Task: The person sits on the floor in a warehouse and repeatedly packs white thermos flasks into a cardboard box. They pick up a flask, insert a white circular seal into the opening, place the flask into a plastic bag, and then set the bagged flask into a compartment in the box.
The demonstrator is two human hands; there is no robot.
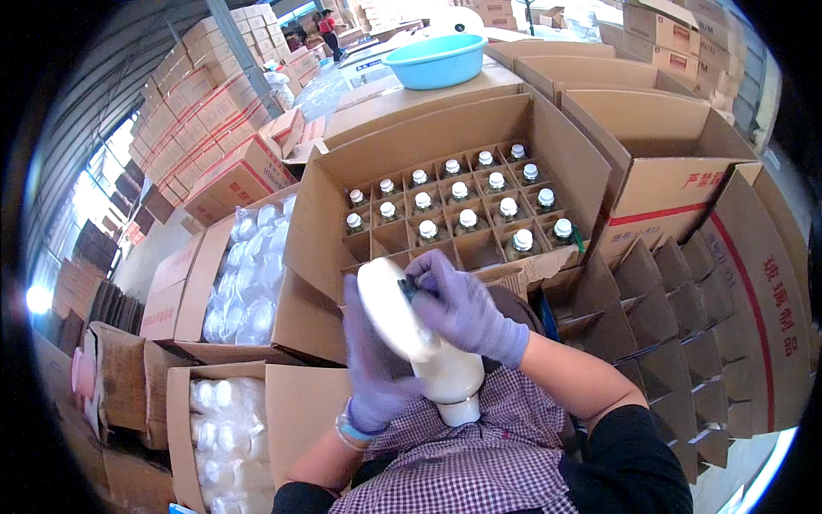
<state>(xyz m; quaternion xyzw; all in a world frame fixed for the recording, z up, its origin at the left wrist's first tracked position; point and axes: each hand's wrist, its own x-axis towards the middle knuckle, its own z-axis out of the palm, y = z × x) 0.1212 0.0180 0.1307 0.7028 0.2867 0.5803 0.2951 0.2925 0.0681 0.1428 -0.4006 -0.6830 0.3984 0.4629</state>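
A glossy white vessel is held tilted in front of my checked apron, with a broad rounded upper end and a narrow foot toward my lap; its exact kind is unclear. My left hand, in a thin purple glove, is closed along its left side. From the right, my gloved right hand reaches across its upper part, fingers curled together at a small dark piece too small to name. Just beyond both hands stands an open carton with cardboard dividers, holding several white-capped clear bottles upright in its cells.
On the left are cartons of plastic-wrapped clear containers and wrapped white ones. A light-blue basin sits behind the bottle carton. To the right are open cartons and a divider grid. Stacked boxes and a distant person are behind.
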